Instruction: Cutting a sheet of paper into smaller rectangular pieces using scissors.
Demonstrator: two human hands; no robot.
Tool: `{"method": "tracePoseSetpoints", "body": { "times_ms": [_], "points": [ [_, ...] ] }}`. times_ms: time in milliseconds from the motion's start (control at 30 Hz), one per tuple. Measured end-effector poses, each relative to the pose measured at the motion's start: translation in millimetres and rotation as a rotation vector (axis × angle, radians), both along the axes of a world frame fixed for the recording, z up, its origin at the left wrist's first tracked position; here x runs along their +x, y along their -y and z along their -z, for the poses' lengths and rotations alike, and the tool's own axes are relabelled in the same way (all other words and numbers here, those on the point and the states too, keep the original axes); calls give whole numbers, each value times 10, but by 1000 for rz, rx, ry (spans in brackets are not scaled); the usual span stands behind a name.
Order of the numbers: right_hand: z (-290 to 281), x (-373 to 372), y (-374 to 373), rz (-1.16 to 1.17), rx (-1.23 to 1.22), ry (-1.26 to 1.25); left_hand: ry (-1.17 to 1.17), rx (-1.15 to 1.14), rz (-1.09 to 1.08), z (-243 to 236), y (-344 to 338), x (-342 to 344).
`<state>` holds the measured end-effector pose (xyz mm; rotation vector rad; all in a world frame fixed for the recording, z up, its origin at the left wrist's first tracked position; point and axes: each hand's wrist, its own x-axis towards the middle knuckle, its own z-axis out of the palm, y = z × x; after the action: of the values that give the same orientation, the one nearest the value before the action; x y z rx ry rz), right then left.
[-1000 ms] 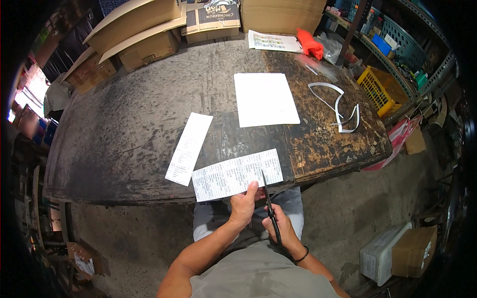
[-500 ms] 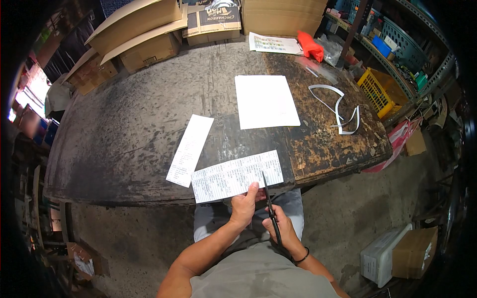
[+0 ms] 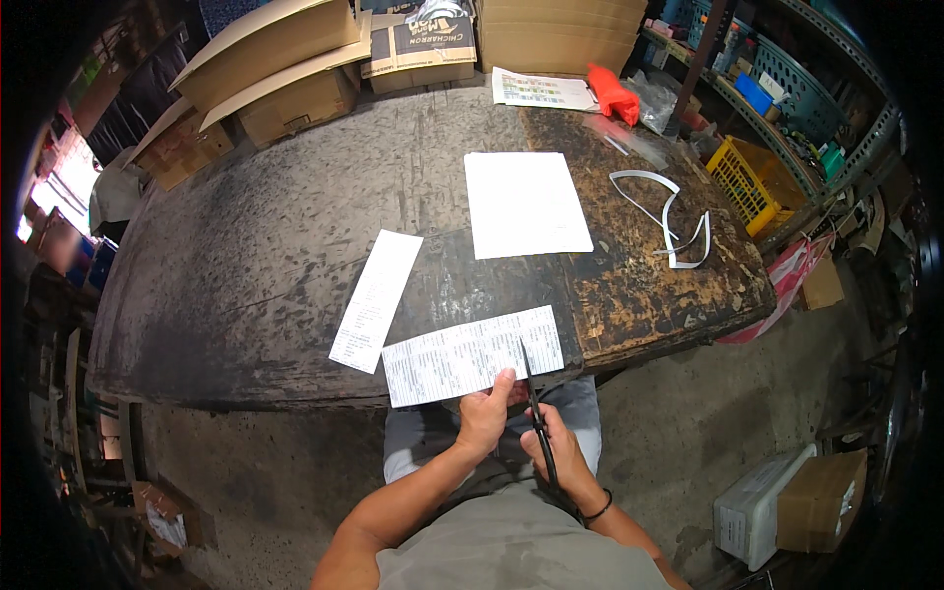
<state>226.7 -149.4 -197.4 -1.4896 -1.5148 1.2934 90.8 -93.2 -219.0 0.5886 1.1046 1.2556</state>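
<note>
Printed sheet (image 3: 457, 359), pinched by left hand (image 3: 483, 421), has shifted slightly along scissors (image 3: 538, 421) gripped by right hand (image 3: 557, 444), apparently advancing the cut

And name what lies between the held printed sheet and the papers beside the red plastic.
In the head view, white paper lies on the table between the printed sheet and those papers.

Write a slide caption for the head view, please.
At a worn table, the left hand holds a printed sheet; the right hand holds black scissors across its edge.
</note>
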Motion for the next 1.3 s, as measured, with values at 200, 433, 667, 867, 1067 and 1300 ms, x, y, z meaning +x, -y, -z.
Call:
{"method": "tracePoseSetpoints", "body": {
  "times_ms": [200,433,667,867,1067,1300],
  "points": [
    [17,2,-14,-13,46,29,-9,-7,7,4,6,-6],
    [53,-29,-3,20,102,-4,6,-6,11,-8,15,-12],
    [50,-45,-6,36,106,-8,14,-9,13,-22,15,-10],
    [45,-49,3,35,76,-18,1,-6,11,-20,13,-7],
    [67,-52,-4,35,115,-18,-25,-21,6,-10,29,-15],
    [137,-46,-31,31,91,-35,9,22,-25,28,89,16]
  ]
}}
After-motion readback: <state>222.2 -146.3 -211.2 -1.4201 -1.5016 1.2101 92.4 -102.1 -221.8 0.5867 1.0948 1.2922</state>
